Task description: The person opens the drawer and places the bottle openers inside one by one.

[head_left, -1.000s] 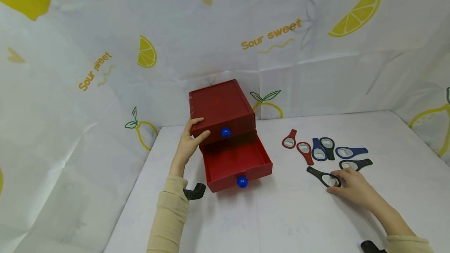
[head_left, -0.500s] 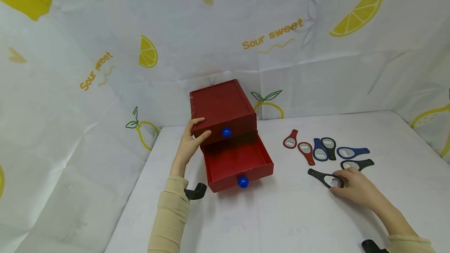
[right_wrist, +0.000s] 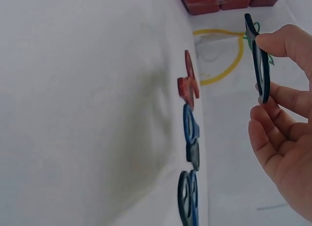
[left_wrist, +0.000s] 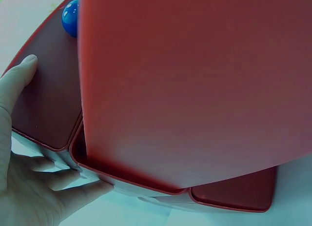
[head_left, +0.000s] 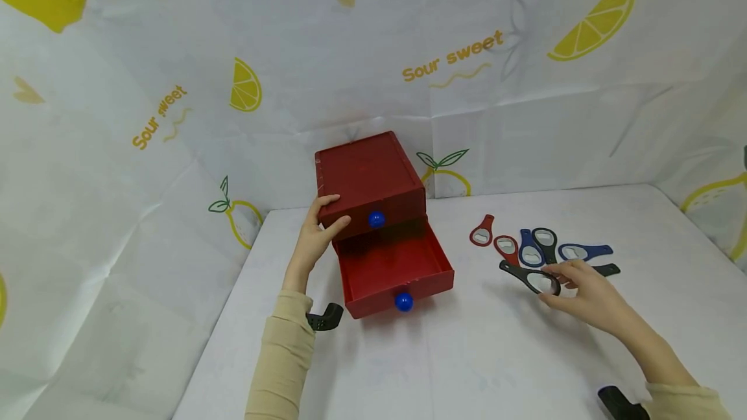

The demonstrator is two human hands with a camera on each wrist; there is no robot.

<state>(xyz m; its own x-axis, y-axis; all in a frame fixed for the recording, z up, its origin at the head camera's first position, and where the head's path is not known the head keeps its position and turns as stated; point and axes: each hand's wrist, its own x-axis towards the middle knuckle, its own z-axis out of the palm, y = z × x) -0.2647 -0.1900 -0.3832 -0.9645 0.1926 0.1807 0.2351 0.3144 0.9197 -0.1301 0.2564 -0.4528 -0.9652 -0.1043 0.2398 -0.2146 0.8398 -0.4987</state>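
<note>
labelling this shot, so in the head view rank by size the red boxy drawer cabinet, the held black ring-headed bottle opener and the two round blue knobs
Red boxy drawer cabinet: largest
Black ring-headed bottle opener: much smaller
Upper blue knob and lower blue knob: smallest; too alike to rank

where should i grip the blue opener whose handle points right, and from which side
Probably by the handle, from above on the right: the blue opener lies flat, its narrow handle pointing away from the black opener on its left. Another black opener lies close on its near side, so coming from there looks tighter.
</note>
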